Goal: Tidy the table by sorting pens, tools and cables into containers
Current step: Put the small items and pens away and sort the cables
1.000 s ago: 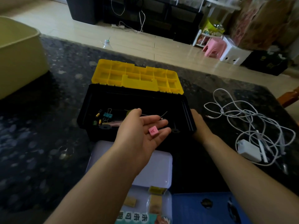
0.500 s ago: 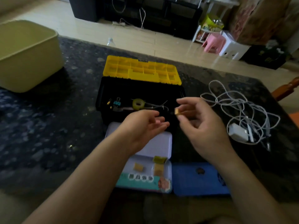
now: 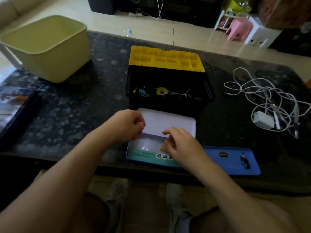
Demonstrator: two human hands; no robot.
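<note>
A person's right hand (image 3: pixel 183 147) pinches a small yellow block (image 3: pixel 166 142) inside an open tin case (image 3: pixel 134 154); the left hand (image 3: pixel 126 126) curls its fingers (image 3: pixel 138 119) round a pink piece (image 3: pixel 142 123).

- The open tin case (image 3: pixel 134 154) carries a teal band (image 3: pixel 144 157) along its near inner edge. On it stands a row of large white rounded characters (image 3: pixel 164 156), upside down to the camera. They look like Chinese script but are too blurred to read for certain.
- The right hand (image 3: pixel 183 147) covers the right end of that row.
- Left of the characters, on the same band, runs a line of small dark print (image 3: pixel 143 154), too fine to read.
- The blue tray (image 3: pixel 235 167) bears a round dark and gold emblem (image 3: pixel 223 154); any wording on it cannot be made out.
- The dark box (image 3: pixel 11 106) at the table's left edge shows a printed picture, with no legible lettering.
</note>
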